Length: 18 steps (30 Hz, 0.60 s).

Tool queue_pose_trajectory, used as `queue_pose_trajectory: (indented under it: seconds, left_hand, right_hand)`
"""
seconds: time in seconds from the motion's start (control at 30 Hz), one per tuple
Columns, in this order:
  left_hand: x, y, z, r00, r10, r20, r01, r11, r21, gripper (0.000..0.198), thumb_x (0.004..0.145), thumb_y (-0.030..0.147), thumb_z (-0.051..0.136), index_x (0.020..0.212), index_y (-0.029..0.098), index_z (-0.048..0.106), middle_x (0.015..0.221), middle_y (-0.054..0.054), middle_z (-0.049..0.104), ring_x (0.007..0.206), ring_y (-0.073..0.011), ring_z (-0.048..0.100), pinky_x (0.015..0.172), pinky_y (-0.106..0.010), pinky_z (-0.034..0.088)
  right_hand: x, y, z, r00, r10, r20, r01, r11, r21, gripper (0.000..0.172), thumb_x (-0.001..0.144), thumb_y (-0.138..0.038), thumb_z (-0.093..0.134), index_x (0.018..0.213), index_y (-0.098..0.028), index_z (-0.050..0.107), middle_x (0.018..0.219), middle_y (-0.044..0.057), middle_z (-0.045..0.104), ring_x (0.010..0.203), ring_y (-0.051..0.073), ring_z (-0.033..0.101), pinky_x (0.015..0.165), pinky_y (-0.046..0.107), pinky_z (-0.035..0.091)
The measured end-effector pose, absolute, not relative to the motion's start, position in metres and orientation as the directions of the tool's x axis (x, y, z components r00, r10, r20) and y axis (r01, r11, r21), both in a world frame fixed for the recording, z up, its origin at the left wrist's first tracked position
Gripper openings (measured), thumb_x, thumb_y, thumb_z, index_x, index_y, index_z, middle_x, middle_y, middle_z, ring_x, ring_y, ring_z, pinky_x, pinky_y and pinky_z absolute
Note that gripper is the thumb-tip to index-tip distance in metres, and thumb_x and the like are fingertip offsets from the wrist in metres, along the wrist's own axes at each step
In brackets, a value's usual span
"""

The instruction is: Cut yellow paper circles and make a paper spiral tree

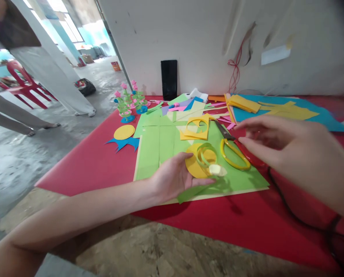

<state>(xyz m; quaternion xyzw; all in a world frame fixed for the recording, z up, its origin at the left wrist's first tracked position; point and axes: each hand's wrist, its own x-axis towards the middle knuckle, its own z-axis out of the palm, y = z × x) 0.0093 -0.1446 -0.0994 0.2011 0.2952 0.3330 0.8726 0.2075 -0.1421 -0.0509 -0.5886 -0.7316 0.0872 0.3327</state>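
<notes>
My left hand (174, 175) holds a yellow paper disc (192, 164), pinched at its edge between thumb and fingers. On and beside the disc sit a curled green paper strip (201, 152) and a small pale cream piece (217, 170). Scissors (234, 154) with one yellow and one red handle lie on green paper sheets (150, 154). Just over the red handle is my right hand (271, 140), slightly blurred, its thumb and fingers apart. A yellow sheet with a round hole (183, 135) lies beyond the disc.
At left are yellow circles (124, 132), a spiky blue paper (122, 144) and small paper flower models (128, 104). A phone (169, 80) leans on the wall behind paper scraps. A dark cable (287, 209) runs at right. A person (45, 57) stands beyond the red table (97, 165).
</notes>
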Motion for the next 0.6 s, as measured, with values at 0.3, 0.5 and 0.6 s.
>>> queue_pose_trajectory:
  seconds: [0.3,0.5,0.6]
  left_hand:
    - [0.007,-0.145,-0.095,0.631,0.696,-0.343,-0.492,0.701,0.517,0.041,0.093,0.023,0.024,0.123,0.007,0.046,0.113,-0.015,0.060,0.099,-0.0265,0.061,0.088,-0.045,0.043]
    - [0.008,-0.147,-0.094,0.645,0.706,-0.294,-0.511,0.684,0.522,0.038,0.093,0.022,0.023,0.109,0.009,0.055,0.097,-0.012,0.065,0.088,-0.0224,0.063,0.091,-0.050,0.039]
    - [0.009,-0.147,-0.094,0.646,0.708,-0.283,-0.512,0.678,0.527,0.038,0.093,0.022,0.023,0.109,0.011,0.055,0.097,-0.011,0.065,0.086,-0.0215,0.063,0.093,-0.051,0.037]
  right_hand:
    - [0.206,-0.150,-0.044,-0.397,0.729,0.558,0.686,0.639,-0.347,0.025,0.075,-0.024,0.062,0.100,-0.021,0.061,0.105,-0.002,0.062,0.102,0.012,0.055,0.092,0.014,0.036]
    - [0.197,-0.153,-0.046,-0.453,0.709,0.541,0.627,0.684,-0.372,0.020,0.074,-0.025,0.065,0.094,-0.020,0.063,0.100,0.001,0.061,0.099,0.014,0.053,0.089,0.020,0.039]
    - [0.195,-0.152,-0.047,-0.469,0.693,0.547,0.600,0.705,-0.378,0.016,0.074,-0.024,0.065,0.089,-0.018,0.063,0.099,0.003,0.059,0.095,0.014,0.054,0.086,0.022,0.040]
